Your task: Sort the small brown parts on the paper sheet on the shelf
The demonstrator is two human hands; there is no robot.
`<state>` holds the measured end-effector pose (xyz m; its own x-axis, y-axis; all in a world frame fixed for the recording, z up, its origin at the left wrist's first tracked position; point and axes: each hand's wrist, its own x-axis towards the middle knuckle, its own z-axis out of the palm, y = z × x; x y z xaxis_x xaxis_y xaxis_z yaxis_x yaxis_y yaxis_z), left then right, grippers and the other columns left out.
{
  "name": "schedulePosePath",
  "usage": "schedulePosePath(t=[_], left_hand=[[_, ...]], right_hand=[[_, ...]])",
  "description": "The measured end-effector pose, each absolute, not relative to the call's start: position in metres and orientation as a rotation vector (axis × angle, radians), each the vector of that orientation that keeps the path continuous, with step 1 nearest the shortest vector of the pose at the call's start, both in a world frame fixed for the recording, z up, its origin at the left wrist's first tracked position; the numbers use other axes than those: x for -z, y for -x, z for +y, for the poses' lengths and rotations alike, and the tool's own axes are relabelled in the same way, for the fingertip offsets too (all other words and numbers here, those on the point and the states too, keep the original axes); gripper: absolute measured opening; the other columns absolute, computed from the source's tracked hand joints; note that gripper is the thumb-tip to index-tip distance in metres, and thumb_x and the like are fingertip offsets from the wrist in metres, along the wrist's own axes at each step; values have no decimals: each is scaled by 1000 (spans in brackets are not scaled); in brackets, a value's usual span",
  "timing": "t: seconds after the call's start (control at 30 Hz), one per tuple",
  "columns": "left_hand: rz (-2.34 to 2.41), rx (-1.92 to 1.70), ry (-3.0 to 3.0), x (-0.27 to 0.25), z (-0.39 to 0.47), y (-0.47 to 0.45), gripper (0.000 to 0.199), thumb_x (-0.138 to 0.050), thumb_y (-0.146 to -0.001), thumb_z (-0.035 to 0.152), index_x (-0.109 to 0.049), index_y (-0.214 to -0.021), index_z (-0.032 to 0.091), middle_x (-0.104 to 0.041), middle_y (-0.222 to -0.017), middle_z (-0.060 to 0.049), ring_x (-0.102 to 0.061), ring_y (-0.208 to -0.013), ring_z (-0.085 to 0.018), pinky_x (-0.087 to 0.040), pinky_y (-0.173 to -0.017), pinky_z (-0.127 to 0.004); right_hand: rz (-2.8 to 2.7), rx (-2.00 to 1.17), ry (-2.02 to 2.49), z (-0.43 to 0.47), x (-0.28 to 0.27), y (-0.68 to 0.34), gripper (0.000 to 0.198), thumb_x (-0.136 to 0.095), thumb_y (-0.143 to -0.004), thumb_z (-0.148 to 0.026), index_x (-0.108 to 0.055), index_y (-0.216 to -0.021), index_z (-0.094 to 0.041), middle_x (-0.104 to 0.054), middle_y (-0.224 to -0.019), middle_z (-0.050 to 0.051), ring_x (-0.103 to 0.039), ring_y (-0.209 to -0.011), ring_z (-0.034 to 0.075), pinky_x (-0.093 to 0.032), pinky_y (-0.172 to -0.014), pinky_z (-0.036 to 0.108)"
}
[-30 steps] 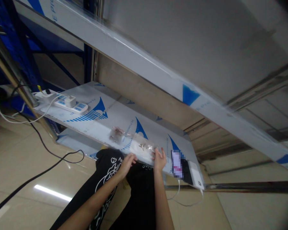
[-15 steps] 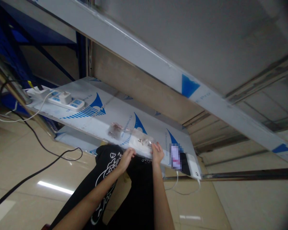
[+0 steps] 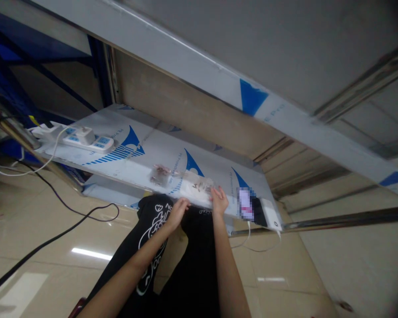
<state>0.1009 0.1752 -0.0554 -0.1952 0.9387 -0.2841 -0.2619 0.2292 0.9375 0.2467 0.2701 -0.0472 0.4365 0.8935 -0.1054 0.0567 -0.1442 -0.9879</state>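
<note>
**Left hand [image 3: 178, 213] and right hand [image 3: 220, 201] at a clear packet [image 3: 194, 185]**

Seen from the head view, the left hand had its fingers curled in at the packet's near side, and the right hand's bent fingers met its right end. Fingertips appeared to touch the film at both places, but whether either hand pinched it firmly could not be told. The packet, pale with some dark marks, lay on the shelf [image 3: 129, 168] along the front edge, just above the person's black trousers [image 3: 199, 256]. Near its left end was a second film bag [image 3: 161, 175] with reddish-brown contents, too blurred to name. Well to the left stood a power strip [image 3: 101, 144]; to the right of the hands lay a blurred-out screen [image 3: 246, 204].

The step in hand seemed to be working the packet's film by its edges; opening or merely straightening, it was unclear which. The next move appeared to call for a light, steady hold on both sides, with the packet kept back from the edge.
</note>
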Motion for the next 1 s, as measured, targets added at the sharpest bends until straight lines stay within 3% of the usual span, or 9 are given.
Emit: schedulePosePath(t=[0.67,1.0], left_hand=[[1303,-1262,-714,54,174,-101,23,-43,-73,38,-55,-71,17,-61,-78,-2,-55,-65,-12,-42,-62,-24],[1306,-1244,-723,48,173,-100,23,-43,-72,37,-55,-72,17,-60,-81,-1,-54,-63,-11,-41,-63,-24]], right_hand=[[-939,-789,1476,264,41,-247,59,-69,-60,-35,-56,-110,-9,-66,-84,10,-61,-74,17,-52,-58,27],[-1045,-790,1524,269,46,-246,54,-69,-58,-35,-60,-102,-5,-66,-91,16,-61,-80,22,-51,-64,32]])
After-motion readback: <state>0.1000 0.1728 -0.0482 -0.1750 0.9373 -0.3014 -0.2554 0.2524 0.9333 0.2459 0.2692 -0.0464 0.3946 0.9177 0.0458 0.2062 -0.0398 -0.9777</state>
